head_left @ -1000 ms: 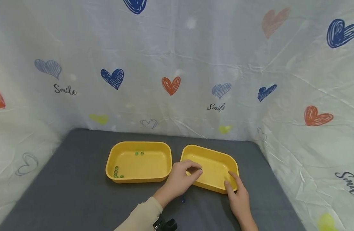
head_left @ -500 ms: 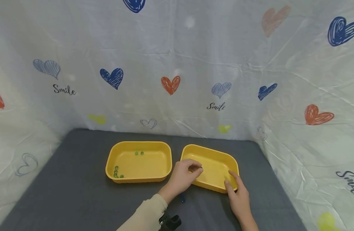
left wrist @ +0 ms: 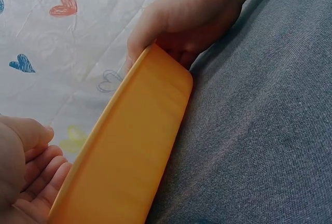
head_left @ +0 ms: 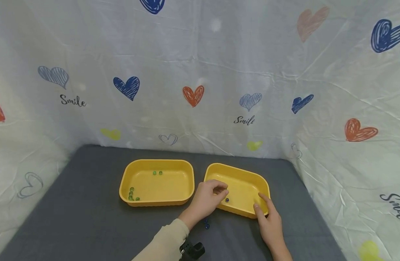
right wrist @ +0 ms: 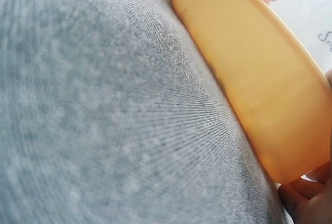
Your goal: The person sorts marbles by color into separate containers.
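My left hand (head_left: 204,197) hangs over the near left side of the right yellow tray (head_left: 234,208), its fingers loosely bent and holding nothing that I can see. Just below the fingertips, inside this tray, lies a dark blue marble (head_left: 227,200). My right hand (head_left: 270,223) grips the tray's near right corner, fingers at the rim; in the left wrist view, the right hand (left wrist: 181,22) wraps round the tray's end. Close to my left wrist, several dark blue marbles (head_left: 207,226) lie on the grey cloth, partly hidden by the forearm.
A second yellow tray (head_left: 161,203) stands to the left, with several green marbles (head_left: 131,194) at its left side and two green marbles (head_left: 157,173) near its back wall. A grey cloth (head_left: 89,217) covers the table. Behind hangs a white curtain (head_left: 167,54) with printed hearts.
The dark marble between my left thumb and finger has dropped into the right tray. My left hand first shifted slightly right, then stayed. The right hand has kept its grip.
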`<act>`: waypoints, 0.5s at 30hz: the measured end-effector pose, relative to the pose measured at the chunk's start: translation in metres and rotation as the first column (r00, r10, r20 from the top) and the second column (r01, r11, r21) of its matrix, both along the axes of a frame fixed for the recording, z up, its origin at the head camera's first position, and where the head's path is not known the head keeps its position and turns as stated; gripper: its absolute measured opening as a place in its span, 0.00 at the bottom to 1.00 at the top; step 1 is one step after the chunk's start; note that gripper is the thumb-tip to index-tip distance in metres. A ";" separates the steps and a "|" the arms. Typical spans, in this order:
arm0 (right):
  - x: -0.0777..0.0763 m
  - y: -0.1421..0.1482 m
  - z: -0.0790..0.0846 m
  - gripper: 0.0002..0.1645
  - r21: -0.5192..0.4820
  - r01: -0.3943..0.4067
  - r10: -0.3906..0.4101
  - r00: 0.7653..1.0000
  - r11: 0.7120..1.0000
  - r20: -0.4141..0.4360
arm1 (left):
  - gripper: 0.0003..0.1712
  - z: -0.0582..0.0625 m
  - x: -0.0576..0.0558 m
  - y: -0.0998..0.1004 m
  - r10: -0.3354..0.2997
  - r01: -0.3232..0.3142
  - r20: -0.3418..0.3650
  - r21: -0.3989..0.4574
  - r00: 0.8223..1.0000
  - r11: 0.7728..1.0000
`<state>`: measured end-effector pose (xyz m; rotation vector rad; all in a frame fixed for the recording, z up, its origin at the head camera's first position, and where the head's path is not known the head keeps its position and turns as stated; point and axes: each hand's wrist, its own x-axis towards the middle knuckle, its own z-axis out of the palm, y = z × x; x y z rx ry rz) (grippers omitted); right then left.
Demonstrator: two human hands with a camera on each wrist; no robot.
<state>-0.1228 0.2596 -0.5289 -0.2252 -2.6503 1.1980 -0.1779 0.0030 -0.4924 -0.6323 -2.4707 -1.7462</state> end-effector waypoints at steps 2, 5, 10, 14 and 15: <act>0.000 0.000 0.000 0.29 0.002 -0.001 0.001 1.000 1.000 -0.003 | 0.11 0.001 0.000 0.000 0.002 -0.002 0.005 -0.006 1.000 1.000; 0.000 0.000 0.000 0.29 0.000 0.000 0.000 1.000 1.000 -0.003 | 0.10 0.001 0.001 -0.001 0.002 -0.002 0.008 -0.011 1.000 1.000; 0.000 0.000 -0.002 0.29 -0.008 0.000 0.000 1.000 1.000 0.004 | 0.11 0.001 0.001 -0.003 -0.010 0.010 0.015 -0.015 1.000 1.000; 0.000 0.000 -0.002 0.29 -0.011 0.003 -0.003 1.000 1.000 0.002 | 0.11 0.001 0.000 -0.005 -0.018 0.019 0.024 -0.012 1.000 1.000; 0.000 0.000 -0.002 0.29 -0.007 0.006 -0.006 1.000 1.000 0.004 | 0.11 0.000 0.000 -0.006 -0.021 0.021 0.024 -0.009 0.999 1.000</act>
